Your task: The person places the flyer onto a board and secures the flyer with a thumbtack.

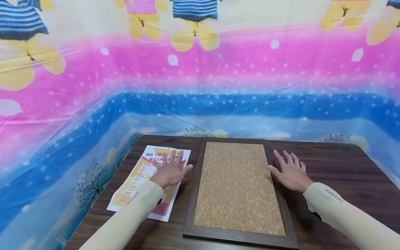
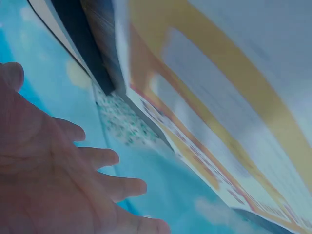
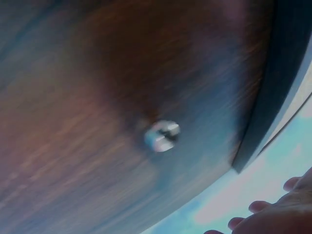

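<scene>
Head view shows left hand [image 1: 170, 172] over a sheet [image 1: 144, 171] near the worktop's [image 1: 340, 173] left edge, right hand [image 1: 290, 172] beside a board [image 1: 239, 187], fingers spread and released, cloth [image 1: 200, 80] beyond the far edge.

In front of you hangs a printed fabric backdrop [image 1: 237, 76], wrapping round the left, far and right sides with creases running through it. From the top, you see cream, then bright pink, deep blue and pale blue bands, scattered with white snowflakes and round white spots. Yellow-legged figures [image 1: 195, 33] in striped tops are cut off by your upper view, and a speckled, leafy tree [image 1: 92, 182] is printed low on your left. Your dark wood-grain surface [image 1: 337, 173] has rounded far corners and catches a soft sheen.
</scene>
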A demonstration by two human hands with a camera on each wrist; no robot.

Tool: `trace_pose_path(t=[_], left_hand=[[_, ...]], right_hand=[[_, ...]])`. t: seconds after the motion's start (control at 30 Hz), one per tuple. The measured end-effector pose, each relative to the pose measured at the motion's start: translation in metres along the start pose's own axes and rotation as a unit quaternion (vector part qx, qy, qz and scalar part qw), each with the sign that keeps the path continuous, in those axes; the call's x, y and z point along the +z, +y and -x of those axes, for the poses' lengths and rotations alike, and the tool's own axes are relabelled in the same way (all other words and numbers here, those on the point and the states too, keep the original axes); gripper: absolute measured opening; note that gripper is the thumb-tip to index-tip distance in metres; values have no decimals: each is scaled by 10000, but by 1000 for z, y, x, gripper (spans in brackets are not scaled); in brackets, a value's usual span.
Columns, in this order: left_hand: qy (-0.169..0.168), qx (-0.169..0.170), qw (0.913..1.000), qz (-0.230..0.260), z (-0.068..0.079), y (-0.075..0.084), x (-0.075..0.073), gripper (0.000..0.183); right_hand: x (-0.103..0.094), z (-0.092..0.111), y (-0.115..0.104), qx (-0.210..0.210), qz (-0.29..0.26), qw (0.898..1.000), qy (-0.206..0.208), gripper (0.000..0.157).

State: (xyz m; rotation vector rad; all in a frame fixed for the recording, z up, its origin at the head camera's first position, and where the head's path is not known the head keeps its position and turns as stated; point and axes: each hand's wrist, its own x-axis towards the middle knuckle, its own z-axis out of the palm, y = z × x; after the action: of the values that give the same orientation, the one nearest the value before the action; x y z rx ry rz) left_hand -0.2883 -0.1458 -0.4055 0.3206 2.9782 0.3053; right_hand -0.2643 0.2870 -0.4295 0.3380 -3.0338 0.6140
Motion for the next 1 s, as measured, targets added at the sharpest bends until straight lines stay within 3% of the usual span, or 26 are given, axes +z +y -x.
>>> trace_pose_path(t=[0.43,0.63,0.83,1.0], left_hand=[[123,-624,9980,-48,15,-59,-15,83],[34,-890,9956,295,24,-92,-29,90],[31,-1031,9936,453,34,-117,-39,89],[-221,-1283,9911,294,39,-133,-40,87]], right_hand=[[-8,15,34,-300,-281,9991,-22,72],[-13,20,40,-321,-206,9993,12,74],[-15,23,48,-394,-134,9991,12,66],[-16,26,53,-495,-156,9986,116,52]])
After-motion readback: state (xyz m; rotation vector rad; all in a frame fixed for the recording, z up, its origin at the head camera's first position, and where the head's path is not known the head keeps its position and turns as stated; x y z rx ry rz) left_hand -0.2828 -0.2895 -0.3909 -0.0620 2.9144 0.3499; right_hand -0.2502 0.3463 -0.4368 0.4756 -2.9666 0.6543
